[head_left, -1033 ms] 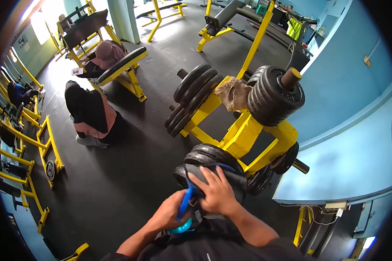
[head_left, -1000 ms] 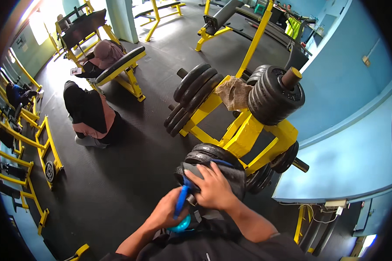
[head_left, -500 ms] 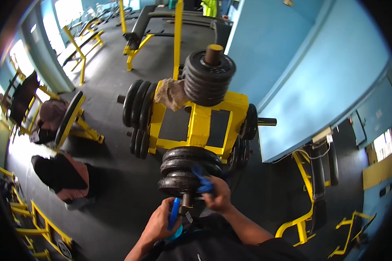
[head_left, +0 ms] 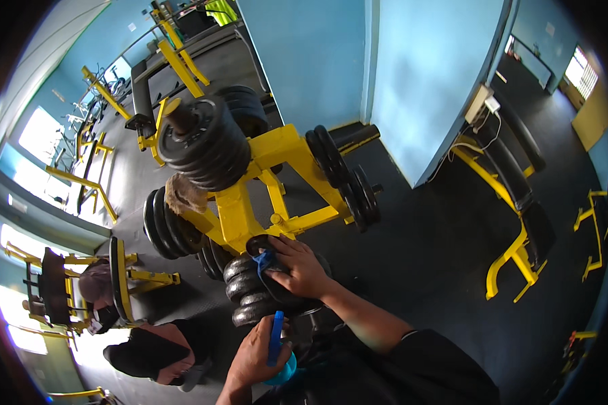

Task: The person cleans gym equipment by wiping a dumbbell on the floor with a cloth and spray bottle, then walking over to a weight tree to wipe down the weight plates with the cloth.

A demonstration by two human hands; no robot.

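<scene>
My right hand (head_left: pixel 298 268) presses a blue cloth (head_left: pixel 264 260) against the near stack of black weight plates (head_left: pixel 244 297), its fingers stretched over the top of the stack and covering part of it. My left hand (head_left: pixel 250 356), closed, grips a spray bottle (head_left: pixel 285 372) with a blue trigger head and a turquoise body, just below the same plates. The stack hangs on the near end of a yellow plate rack (head_left: pixel 233 216). A crumpled brown cloth (head_left: pixel 184 194) lies on the rack's left side, beside a tall stack of plates (head_left: pixel 206 145).
More plates hang at the rack's left (head_left: pixel 161 226) and right (head_left: pixel 358 196). A person (head_left: pixel 152 354) in dark clothing is low on the floor at left, near a yellow machine (head_left: pixel 121 280). A blue wall (head_left: pixel 425 74) stands behind; a yellow-framed bench (head_left: pixel 513 236) is at right.
My right hand with the blue cloth has moved from the near side of the stack up onto its top. The view has turned right; my left hand still holds the spray bottle.
</scene>
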